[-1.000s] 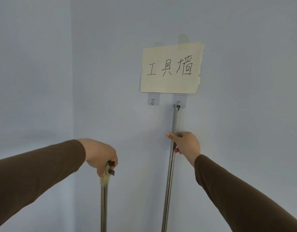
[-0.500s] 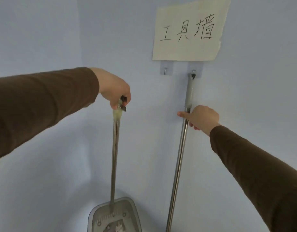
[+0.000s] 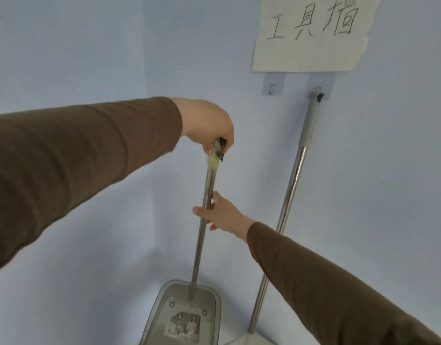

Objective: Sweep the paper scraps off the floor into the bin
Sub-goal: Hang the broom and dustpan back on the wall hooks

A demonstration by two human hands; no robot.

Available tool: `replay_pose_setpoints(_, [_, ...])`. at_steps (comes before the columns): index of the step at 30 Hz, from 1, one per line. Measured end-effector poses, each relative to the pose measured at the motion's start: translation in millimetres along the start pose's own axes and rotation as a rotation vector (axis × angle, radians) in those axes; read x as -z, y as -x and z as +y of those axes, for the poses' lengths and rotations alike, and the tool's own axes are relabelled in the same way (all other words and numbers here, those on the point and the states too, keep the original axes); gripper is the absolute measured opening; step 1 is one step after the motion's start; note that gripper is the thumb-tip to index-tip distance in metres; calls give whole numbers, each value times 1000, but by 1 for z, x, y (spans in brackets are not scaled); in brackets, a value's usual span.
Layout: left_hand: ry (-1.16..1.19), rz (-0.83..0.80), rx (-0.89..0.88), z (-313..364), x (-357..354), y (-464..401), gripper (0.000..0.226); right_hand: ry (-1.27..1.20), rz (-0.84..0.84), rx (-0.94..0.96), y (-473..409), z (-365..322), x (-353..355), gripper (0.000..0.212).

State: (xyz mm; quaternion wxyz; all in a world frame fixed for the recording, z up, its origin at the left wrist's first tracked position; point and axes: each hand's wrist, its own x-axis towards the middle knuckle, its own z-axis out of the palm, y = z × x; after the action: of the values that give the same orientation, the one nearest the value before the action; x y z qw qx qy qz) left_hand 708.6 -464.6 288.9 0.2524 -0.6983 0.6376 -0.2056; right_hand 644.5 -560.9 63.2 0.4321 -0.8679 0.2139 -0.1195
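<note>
Two brown sleeves reach forward from us, the left one [image 3: 77, 155] large and close across the frame, the right one [image 3: 326, 277] coming up from the lower right corner. Our left hand [image 3: 205, 125] is clenched over the top of the dustpan handle [image 3: 202, 220], fingers wrapped tight around its dark end with a yellowish blob just below the fist. Our right hand [image 3: 220, 212] sits lower against the same metal shaft, fingers spread loosely with the shaft passing between thumb and fingers; we cannot tell whether it has actually closed on it. The handle runs down to the grey dustpan [image 3: 184, 314], which stands upright near the corner, a label reading CLEAN on its face. Just beside it to the right, a second metal pole [image 3: 286, 202] with a grey plastic end hangs from a wall hook [image 3: 319, 89]. An empty hook [image 3: 271, 87] is left of that, under a paper sign [image 3: 311, 33] with handwritten characters on the pale blue wall [image 3: 90, 46].
</note>
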Motion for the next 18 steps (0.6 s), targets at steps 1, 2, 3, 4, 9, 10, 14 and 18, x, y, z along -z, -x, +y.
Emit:
replay_pose_setpoints(1, [3, 31, -2, 2, 1, -1, 28, -23, 82, -15, -6, 3, -5, 53])
replay_pose_setpoints(2, [12, 78, -11, 1, -1, -5, 29, -22, 177, -19, -10, 7, -7, 39])
replay_pose_setpoints(3, [50, 132, -6, 3, -3, -5, 32, -3, 257, -20, -13, 9, -6, 31])
replay_pose_setpoints(4, [113, 215, 4, -1, -9, -8, 39, 19, 312, -19, -14, 10, -3, 27])
replay_pose_setpoints(9, [818, 694, 253, 19, -56, -20, 89, 20, 401, -22, -12, 11, 17, 24])
replay_pose_setpoints(10, [1010, 750, 336, 30, -65, -28, 84, 14, 410, -23, -13, 11, 22, 24])
replay_pose_setpoints(14, [1387, 679, 453, 67, -85, -58, 40, 8, 465, 22, -15, 9, 40, 28])
replay_pose_setpoints(18, [1349, 698, 377, 82, -91, -82, 24, -90, 506, 89, -19, 6, 61, 23])
